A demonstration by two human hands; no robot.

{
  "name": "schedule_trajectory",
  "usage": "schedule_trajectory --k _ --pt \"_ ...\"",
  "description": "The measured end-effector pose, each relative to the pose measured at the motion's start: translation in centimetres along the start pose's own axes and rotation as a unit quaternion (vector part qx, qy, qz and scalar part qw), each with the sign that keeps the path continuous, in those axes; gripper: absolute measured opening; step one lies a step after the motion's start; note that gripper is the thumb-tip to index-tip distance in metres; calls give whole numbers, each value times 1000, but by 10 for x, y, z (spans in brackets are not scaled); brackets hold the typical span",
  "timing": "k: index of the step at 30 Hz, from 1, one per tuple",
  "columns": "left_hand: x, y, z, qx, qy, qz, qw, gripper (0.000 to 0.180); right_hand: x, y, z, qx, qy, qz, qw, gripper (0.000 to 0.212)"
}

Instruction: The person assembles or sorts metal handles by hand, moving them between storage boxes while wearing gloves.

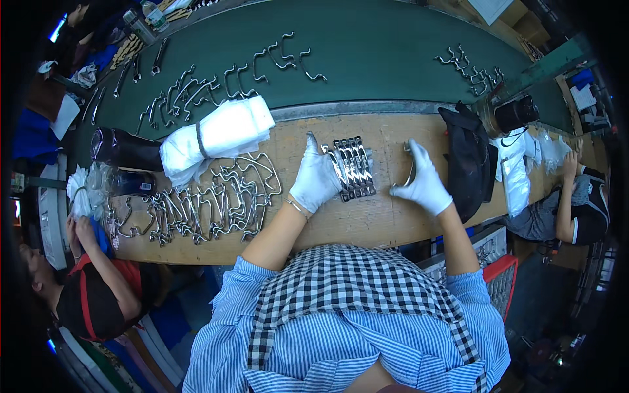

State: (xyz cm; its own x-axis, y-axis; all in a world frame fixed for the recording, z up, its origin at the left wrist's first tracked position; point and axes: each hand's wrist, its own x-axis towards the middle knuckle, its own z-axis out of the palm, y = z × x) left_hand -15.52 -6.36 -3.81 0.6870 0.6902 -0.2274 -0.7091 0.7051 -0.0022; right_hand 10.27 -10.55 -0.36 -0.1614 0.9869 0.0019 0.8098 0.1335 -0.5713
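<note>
My left hand [316,175], in a white glove, rests against the left side of a row of shiny curved metal bars [356,169]. Its thumb is spread away and its other fingers touch the nearest bar; no grip round one shows. The several bars in the row lie side by side on the wooden bench, their ends lined up. Right of the row, with a gap between, is my right hand [424,181], gloved too. Its thumb and fingers curve round what appears to be one curved metal bar [411,173], mostly hidden by the glove.
A tangled heap of bent metal bars [219,200] and a white plastic bundle [219,134] lie left. Behind runs a green belt [373,59] carrying more bars. A black bag [466,164] stands right. People sit at both sides.
</note>
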Motion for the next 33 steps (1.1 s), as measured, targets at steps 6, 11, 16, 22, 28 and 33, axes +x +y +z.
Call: schedule_trajectory --k 6,11,16,22,28,33 --pt "-9 10 4 -42 -13 17 999 107 -24 -16 13 -130 -32 -27 991 113" --pt "-19 13 8 -65 -14 25 997 94 -26 -45 16 -46 101 -60 992 68" --pt "-24 17 16 33 -14 84 996 71 -28 -64 37 406 -70 176 894 23" --pt "-26 25 17 -15 -34 86 996 68 -2 -85 54 294 -45 190 936 36" --pt "-25 20 24 12 -71 55 996 64 30 -86 54 397 -265 201 855 37" --pt "-41 20 29 107 -67 69 990 53 24 -84 56 582 -276 218 733 32"
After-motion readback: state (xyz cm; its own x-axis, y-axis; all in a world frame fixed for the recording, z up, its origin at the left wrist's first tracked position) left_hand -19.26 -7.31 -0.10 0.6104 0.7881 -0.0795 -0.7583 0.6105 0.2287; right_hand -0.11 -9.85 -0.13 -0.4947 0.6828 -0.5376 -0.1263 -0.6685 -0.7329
